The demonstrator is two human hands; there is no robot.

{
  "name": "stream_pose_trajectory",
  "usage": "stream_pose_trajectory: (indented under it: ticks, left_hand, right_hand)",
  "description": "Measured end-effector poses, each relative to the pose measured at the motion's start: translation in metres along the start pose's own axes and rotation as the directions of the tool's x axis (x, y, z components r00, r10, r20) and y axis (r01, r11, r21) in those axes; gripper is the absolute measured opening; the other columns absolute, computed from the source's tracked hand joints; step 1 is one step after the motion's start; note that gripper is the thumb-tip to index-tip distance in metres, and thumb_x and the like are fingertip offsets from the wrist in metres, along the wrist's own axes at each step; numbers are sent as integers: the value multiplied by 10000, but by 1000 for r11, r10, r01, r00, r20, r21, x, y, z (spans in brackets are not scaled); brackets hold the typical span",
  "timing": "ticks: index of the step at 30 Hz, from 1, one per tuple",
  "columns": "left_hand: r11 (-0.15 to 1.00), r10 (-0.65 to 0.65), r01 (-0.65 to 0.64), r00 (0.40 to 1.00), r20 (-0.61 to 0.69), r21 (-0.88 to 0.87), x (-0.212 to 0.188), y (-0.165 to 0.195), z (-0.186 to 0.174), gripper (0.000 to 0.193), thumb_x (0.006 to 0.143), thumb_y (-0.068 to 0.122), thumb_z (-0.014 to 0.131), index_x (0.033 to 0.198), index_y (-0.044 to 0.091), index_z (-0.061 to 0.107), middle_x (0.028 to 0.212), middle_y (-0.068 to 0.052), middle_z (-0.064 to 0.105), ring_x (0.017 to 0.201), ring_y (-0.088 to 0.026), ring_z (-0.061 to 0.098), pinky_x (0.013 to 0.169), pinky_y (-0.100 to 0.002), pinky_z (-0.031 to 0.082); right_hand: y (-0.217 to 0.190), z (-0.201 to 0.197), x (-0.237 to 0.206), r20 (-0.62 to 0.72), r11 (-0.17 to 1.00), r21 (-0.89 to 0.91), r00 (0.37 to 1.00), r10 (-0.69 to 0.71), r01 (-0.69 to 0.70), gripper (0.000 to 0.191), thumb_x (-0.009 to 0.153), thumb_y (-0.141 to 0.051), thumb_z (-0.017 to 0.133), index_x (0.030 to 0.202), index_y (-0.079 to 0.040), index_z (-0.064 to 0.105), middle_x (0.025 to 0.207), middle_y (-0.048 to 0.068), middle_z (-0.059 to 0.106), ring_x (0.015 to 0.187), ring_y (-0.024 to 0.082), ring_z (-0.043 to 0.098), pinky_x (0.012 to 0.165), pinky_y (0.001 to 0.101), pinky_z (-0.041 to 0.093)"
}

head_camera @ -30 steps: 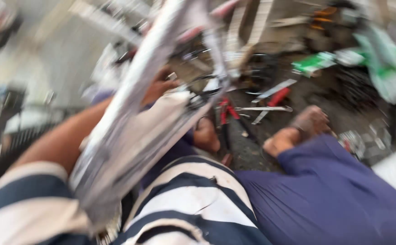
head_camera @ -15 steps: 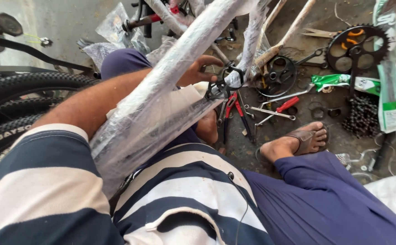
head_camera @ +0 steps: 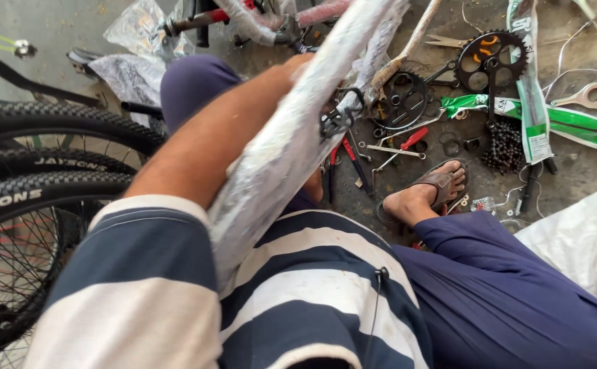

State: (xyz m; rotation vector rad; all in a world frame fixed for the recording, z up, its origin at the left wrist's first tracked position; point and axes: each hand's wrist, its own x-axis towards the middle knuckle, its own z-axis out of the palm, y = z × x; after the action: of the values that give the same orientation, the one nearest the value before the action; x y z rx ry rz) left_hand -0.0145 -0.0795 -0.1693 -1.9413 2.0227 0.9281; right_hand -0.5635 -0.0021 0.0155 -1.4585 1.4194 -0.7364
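Here the left hand point(head_camera: 297, 65) lies against a plastic-wrapped bicycle frame tube point(head_camera: 292, 143) that slants across the person's lap; its fingers are hidden behind the tube, so I cannot tell how the grip stands; the right hand is out of sight; right of the tube lie red-handled pliers point(head_camera: 408, 142), a black chainring point(head_camera: 491, 60) and a chain point(head_camera: 503, 145); left of it stand tyres point(head_camera: 45, 184).
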Motion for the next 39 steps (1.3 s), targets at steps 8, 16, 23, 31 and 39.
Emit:
stream_pose_trajectory:
  ticks: [8,16,23,31,39]
  left_hand:
    - [711,108,-195,980,-169,-675,19,9,27,276,919,221,727,1144,64,759,1102,-171,760,1008,-327,708,898,-438,557]
    - [987,163,-163,986,-22,7,-8,28,-1,293,699,12,762,991,28,776,1046,-213,733,1018,-354,707,853,-426,576]
    - [983,177,-179,983,-38,-43,-13,48,-3,268,730,74,775,995,36,775,1044,-213,728,985,-345,720,824,-430,587]
    - [977,161,-167,985,-55,-134,-10,39,9,229,791,88,725,1011,85,787,997,-192,741,954,-353,721,836,-443,572]
    - [980,149,-156,987,-62,-124,-11,36,15,262,807,75,753,1064,25,746,998,-210,750,943,-329,736,834,-420,589]
  right_hand:
    - [-31,196,46,501,850,-489,861,90,197,698,726,-434,825,1277,-63,612,1089,170,715,989,309,709,865,423,549]
    - [-8,284,68,512,784,-616,795,323,78,585,766,-464,798,1119,-3,731,987,215,759,904,314,747,822,413,552]
    - [19,304,84,509,890,-378,747,429,-254,437,881,-325,711,1023,85,767,881,168,776,735,192,673,651,337,514]
    - [12,313,62,584,806,59,675,451,-589,350,918,-291,704,962,53,752,813,78,738,643,143,664,603,274,519]
    - [8,320,65,590,698,198,652,476,-688,305,902,-266,698,976,25,749,849,86,752,667,166,716,616,291,582]
